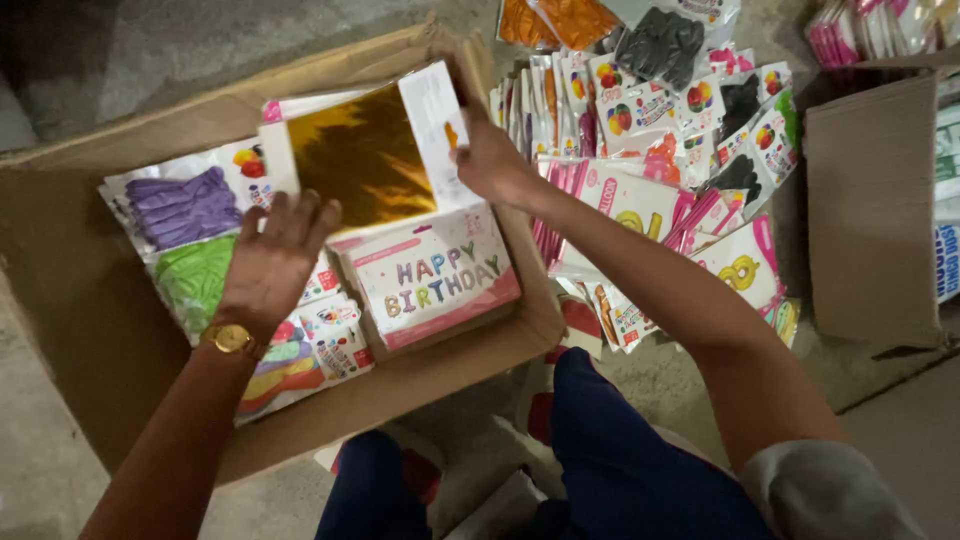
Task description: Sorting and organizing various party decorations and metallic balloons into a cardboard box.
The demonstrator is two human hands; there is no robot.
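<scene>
An open cardboard box [70,290] lies on the floor and holds flat party packets. My left hand [275,260], with a gold watch at the wrist, grips the left edge of a shiny gold foil packet [365,155]. My right hand [490,160] grips the same packet's white right end at the box's far right wall. The gold packet lies on top of a pink and white packet of letter balloons [435,275]. Packets of purple balloons [180,205] and green balloons [190,275] fill the box's left side.
A heap of balloon packets [680,130] spreads on the floor right of the box. A second cardboard box [870,200] stands at the far right. My knees in blue trousers [600,450] are at the bottom, on a concrete floor [140,50].
</scene>
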